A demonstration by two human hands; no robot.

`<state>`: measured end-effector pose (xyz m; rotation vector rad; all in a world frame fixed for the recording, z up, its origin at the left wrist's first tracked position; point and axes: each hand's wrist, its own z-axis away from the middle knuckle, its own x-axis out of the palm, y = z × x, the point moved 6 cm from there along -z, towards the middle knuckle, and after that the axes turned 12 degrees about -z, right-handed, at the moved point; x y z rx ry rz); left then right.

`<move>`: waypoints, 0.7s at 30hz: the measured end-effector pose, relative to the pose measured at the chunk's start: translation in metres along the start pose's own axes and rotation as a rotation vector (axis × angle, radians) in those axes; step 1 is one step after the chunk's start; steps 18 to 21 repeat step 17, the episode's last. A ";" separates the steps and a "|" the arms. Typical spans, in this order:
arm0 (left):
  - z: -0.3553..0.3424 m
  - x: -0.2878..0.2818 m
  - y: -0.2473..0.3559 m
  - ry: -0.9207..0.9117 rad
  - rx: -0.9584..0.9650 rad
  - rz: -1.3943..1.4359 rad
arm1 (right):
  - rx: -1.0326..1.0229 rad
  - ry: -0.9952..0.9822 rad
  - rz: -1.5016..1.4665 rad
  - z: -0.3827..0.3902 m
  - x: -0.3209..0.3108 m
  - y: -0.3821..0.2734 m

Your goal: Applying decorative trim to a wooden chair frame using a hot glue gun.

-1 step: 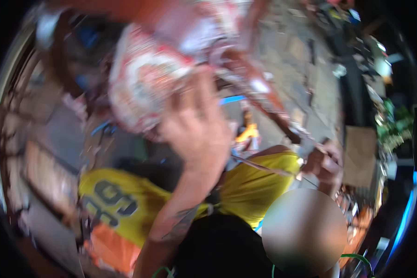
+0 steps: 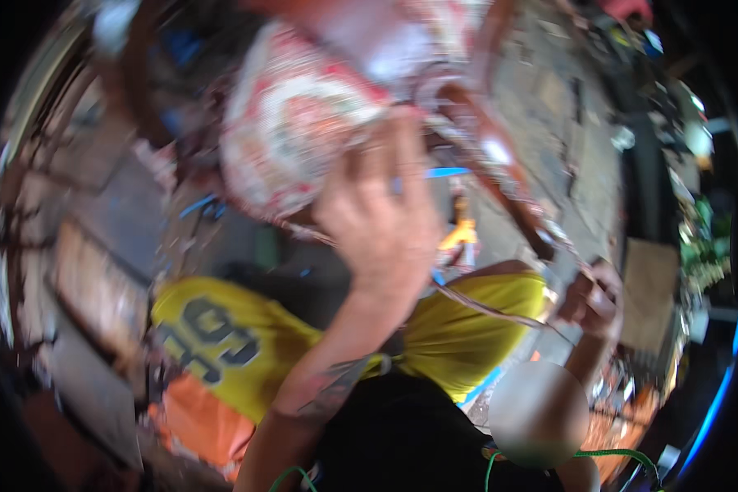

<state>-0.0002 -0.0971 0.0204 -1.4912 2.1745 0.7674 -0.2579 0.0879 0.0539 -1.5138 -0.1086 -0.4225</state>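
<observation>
My left hand (image 2: pixel 381 205) lies over the near edge of a patterned fabric pad (image 2: pixel 303 107), red, white and green, its fingers apart and reaching up along it. Motion smears the fingertips, and my palm is hidden. Closed at the right, my right hand (image 2: pixel 592 303) grips a twisted cord (image 2: pixel 559 236). That cord runs up and left along a brown wooden bar (image 2: pixel 512 184), toward my left fingertips. A second strand (image 2: pixel 488 310) crosses above my right thigh, from under my left hand toward my right hand.
My legs in yellow shorts (image 2: pixel 443 369) are folded on either side. Orange cloth (image 2: pixel 205 422) lies at lower left near wooden boards (image 2: pixel 98 287). A yellow object (image 2: pixel 461 234) is beyond my right knee. Brown cardboard (image 2: pixel 649 287) and green leaves (image 2: pixel 705 238) are at right.
The whole view has shifted, so the pad, bar and both hands appear farther right and slightly lower. My left hand stays at the pad; my right hand keeps its grip on the cord.
</observation>
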 end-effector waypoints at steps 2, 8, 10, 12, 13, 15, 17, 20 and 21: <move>0.001 -0.001 -0.002 0.047 -0.033 -0.004 | 0.187 0.078 0.247 0.008 -0.013 -0.011; 0.003 -0.003 -0.002 0.012 -0.055 0.039 | 0.309 0.071 0.901 -0.020 -0.046 -0.027; 0.002 -0.001 -0.001 -0.021 -0.027 0.048 | 0.165 0.159 0.990 -0.041 -0.051 -0.029; 0.000 -0.004 -0.001 -0.036 -0.040 0.063 | -0.082 0.233 0.845 -0.062 -0.048 -0.036; -0.001 -0.006 0.000 -0.041 -0.044 0.072 | -0.213 0.228 0.773 -0.074 -0.044 -0.047; -0.002 -0.010 0.002 -0.038 -0.043 0.065 | -0.319 0.296 0.651 -0.099 -0.042 -0.071; -0.003 -0.012 0.004 -0.076 -0.062 0.064 | -0.461 0.313 0.616 -0.131 -0.033 -0.095; -0.003 -0.012 0.004 -0.076 -0.062 0.064 | -0.461 0.313 0.616 -0.131 -0.033 -0.095; -0.003 -0.012 0.004 -0.076 -0.062 0.064 | -0.461 0.313 0.616 -0.131 -0.033 -0.095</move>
